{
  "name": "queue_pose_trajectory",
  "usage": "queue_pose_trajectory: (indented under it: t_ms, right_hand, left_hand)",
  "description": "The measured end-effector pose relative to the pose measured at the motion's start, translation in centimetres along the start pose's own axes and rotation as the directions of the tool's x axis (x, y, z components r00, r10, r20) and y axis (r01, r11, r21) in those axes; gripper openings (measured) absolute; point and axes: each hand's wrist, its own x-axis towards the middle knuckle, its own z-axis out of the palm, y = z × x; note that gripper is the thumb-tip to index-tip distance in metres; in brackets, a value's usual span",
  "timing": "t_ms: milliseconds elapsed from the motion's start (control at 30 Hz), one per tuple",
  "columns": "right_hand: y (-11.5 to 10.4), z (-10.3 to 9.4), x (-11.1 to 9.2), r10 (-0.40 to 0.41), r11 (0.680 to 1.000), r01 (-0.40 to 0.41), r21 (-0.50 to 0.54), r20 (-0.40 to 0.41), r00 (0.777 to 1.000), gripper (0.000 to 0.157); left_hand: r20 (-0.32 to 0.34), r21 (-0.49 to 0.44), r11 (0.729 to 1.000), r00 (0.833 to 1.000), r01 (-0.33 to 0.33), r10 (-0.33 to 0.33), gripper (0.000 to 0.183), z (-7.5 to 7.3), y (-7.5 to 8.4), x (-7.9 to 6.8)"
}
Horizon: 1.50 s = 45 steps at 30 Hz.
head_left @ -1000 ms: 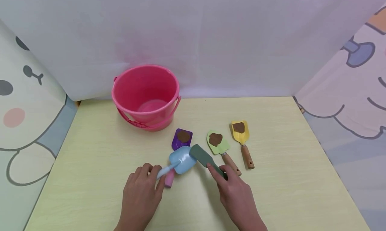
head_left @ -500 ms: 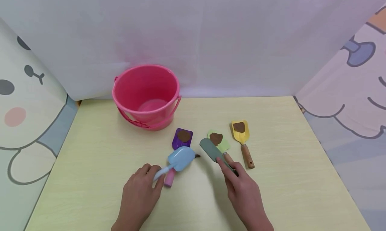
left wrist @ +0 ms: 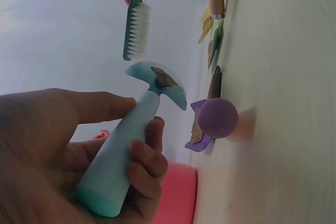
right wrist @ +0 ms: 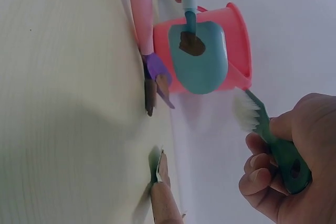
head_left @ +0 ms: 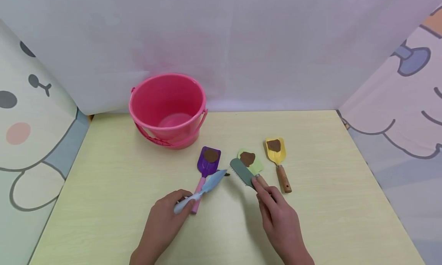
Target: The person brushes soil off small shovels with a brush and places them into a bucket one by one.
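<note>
In the head view my left hand (head_left: 165, 217) grips the pale handle of a light blue toy shovel (head_left: 213, 181), its blade turned nearly edge-on above the pink handle of a purple shovel (head_left: 207, 166). The right wrist view shows a brown patch (right wrist: 192, 44) on the blue shovel's blade. To the right, my right hand (head_left: 279, 219) holds a green brush (head_left: 242, 172) by its handle. White bristles (left wrist: 139, 32) show in the left wrist view. The brush is above a light green shovel (head_left: 256, 166), hiding part of it. Brush and blue shovel are apart.
A pink bucket (head_left: 165, 132) stands at the back left. A yellow shovel (head_left: 276, 156) with a wooden handle lies to the right. The purple, green and yellow shovels each bear a brown patch. A dark brown piece (right wrist: 150, 97) lies beside the purple shovel.
My left hand has rotated the blue shovel from blade flat to blade on edge. My right hand has drawn the brush rightward, away from the blade. The dark piece's tip has come into view.
</note>
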Motion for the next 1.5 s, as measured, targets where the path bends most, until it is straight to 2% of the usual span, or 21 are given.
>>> queue_pose_trajectory:
  t_ms: [267,467,767,800,933,967,1067,1133,1333,1400,1500]
  right_hand:
    - [-0.3,0.1,-0.1,0.032,0.998,-0.033,0.050,0.020,0.999,0.074]
    - [-0.6,0.4,-0.3,-0.042,0.995,0.041,0.091,0.007,0.999,0.074]
    - [-0.8,1.0,-0.7,-0.137,0.982,0.134,0.130,0.011,0.991,0.074]
    - [-0.8,1.0,-0.8,-0.140,0.981,0.136,0.135,0.020,0.990,0.074]
    - [-0.9,1.3,-1.0,-0.167,0.978,0.161,0.133,0.036,0.985,0.040]
    - [-0.9,1.4,-1.1,-0.172,0.978,0.165,0.129,0.044,0.984,0.037]
    - [-0.9,1.6,-1.1,-0.188,0.977,0.180,0.113,0.063,0.980,0.044]
    - [-0.9,1.6,-1.2,-0.201,0.977,0.194,0.090,0.074,0.977,0.039]
    - [-0.9,1.5,-1.1,-0.251,0.968,0.251,0.000,0.077,0.965,0.039]
    - [-0.8,1.4,-1.0,-0.260,0.965,0.262,-0.028,0.063,0.964,0.045]
    - [-0.5,1.1,-0.7,-0.261,0.962,0.263,-0.072,0.039,0.965,0.081]
  left_hand:
    - [0.027,-0.083,0.994,0.997,0.073,-0.071,0.006,0.0,-0.3,0.2]
    - [0.049,-0.122,0.988,0.995,0.095,-0.090,0.011,0.0,-0.3,0.4]
    - [0.131,-0.198,0.969,0.984,0.148,-0.124,0.016,-0.2,-0.1,1.0]
    - [0.141,-0.212,0.964,0.981,0.160,-0.131,0.017,-0.2,0.0,1.0]
    - [0.177,-0.297,0.934,0.973,0.199,-0.151,0.020,-0.2,0.0,1.2]
    - [0.188,-0.321,0.924,0.970,0.209,-0.155,0.020,-0.2,0.0,1.3]
    - [0.216,-0.396,0.888,0.964,0.233,-0.157,0.021,-0.1,0.1,1.4]
    - [0.233,-0.433,0.868,0.960,0.243,-0.153,0.021,0.0,0.2,1.5]
    - [0.280,-0.497,0.823,0.949,0.274,-0.147,0.028,-0.2,0.4,1.6]
    - [0.294,-0.511,0.812,0.945,0.282,-0.143,0.029,-0.2,0.4,1.6]
    - [0.316,-0.531,0.797,0.940,0.288,-0.129,0.030,-0.2,0.3,1.6]
